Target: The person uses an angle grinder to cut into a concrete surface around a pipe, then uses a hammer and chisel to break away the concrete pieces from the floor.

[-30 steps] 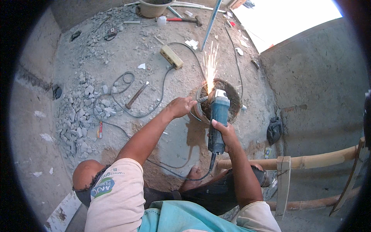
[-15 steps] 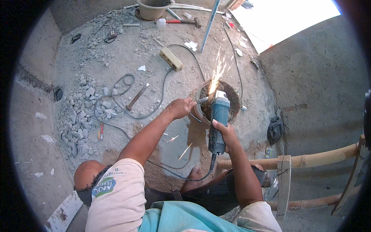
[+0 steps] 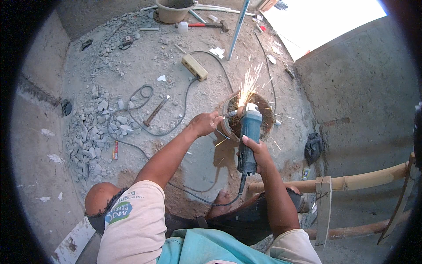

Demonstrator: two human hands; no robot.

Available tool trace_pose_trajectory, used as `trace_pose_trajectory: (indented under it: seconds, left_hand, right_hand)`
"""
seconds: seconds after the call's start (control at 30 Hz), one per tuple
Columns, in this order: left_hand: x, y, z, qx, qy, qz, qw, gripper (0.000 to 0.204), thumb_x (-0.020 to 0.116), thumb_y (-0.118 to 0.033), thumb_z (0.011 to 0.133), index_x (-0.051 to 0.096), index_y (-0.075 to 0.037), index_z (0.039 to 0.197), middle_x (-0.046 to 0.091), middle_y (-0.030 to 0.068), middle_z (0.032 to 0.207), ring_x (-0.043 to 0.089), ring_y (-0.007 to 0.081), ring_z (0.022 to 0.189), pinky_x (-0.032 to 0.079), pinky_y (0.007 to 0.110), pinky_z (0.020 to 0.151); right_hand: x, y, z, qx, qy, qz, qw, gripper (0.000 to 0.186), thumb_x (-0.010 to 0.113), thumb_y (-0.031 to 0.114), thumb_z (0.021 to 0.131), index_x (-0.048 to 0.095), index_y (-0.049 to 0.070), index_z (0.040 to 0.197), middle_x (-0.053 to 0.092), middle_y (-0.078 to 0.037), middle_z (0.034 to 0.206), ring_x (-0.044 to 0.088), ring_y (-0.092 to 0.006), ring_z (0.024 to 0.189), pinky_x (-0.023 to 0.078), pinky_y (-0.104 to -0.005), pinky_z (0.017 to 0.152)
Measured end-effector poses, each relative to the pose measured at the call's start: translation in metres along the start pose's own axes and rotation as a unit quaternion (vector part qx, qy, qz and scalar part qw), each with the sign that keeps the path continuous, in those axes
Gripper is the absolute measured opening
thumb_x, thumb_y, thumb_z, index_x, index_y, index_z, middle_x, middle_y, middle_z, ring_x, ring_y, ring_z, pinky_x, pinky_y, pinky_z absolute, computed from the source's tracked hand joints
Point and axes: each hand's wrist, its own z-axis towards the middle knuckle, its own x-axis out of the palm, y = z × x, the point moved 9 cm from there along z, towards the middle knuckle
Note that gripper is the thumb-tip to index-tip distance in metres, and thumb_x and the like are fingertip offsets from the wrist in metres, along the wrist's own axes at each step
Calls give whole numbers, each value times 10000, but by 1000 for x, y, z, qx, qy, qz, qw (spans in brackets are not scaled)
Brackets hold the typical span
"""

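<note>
The right hand [image 3: 261,155] wraps the blue grinder [image 3: 251,136] right of centre — presumably for control — while the left hand [image 3: 205,123], apart from it, pinches a grey metal piece [image 3: 231,113], likely steadying it at the bucket [image 3: 225,128] rim. Sparks [image 3: 249,83] fly toward the upper frame, away from both hands. Upper centre lies a power strip [image 3: 194,67].

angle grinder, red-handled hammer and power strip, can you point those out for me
Angle grinder [image 3: 252,125]: head view, on its blue-green body.
Red-handled hammer [image 3: 202,25]: head view, on the handle.
Power strip [image 3: 194,67]: head view, on its pale casing.
</note>
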Motion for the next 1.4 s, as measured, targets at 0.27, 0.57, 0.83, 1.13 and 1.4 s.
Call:
trace_pose_trajectory:
  seconds: [0.27, 0.57, 0.83, 1.13, 1.4]
  left_hand:
    - [1, 4, 0, 15, -34, 5, 999, 354, 488, -382, 941, 571, -39, 921, 629, 272, 801, 613, 453, 821, 476, 523, 725]
    - [0, 3, -1, 6, -30, 4, 1000, 328, 500, -357, 938, 569, -36, 918, 630, 275, 799, 612, 461, 807, 477, 522, 711]
    - [3, 2, 0, 16, -33, 19, 999, 345, 464, -394, 949, 561, -63, 950, 630, 242, 782, 607, 452, 794, 461, 536, 692]
    - [3, 4, 0, -3, -22, 2, 1000, 363, 467, -397, 947, 599, -59, 962, 633, 248, 824, 605, 448, 835, 465, 523, 726]
    - [5, 7, 3, 11, -25, -3, 1000, 360, 469, -393, 945, 599, -57, 936, 632, 245, 820, 605, 446, 831, 463, 516, 722]
  right_hand:
    - [11, 5, -9, 20, 20, 4, 1000, 444, 752, 335, 765, 556, 0, 982, 570, -43, 757, 554, -144, 589, 453, -298, 531]
    - [1, 2, -4, 12, 1, 14, 1000, 438, 743, 351, 775, 556, 8, 973, 585, -59, 756, 580, -159, 595, 477, -305, 540]
    - [-13, 9, -1, -34, -18, 68, 997, 408, 722, 363, 798, 551, 19, 935, 612, -96, 743, 634, -193, 597, 519, -309, 527]
    - [-4, 7, -3, -19, -6, -2, 1000, 399, 720, 361, 801, 560, 20, 933, 610, -84, 740, 625, -182, 586, 506, -302, 519]
    - [-2, 0, 1, -3, 2, -8, 1000, 433, 735, 368, 780, 559, 17, 963, 592, -65, 772, 592, -160, 611, 483, -300, 544]
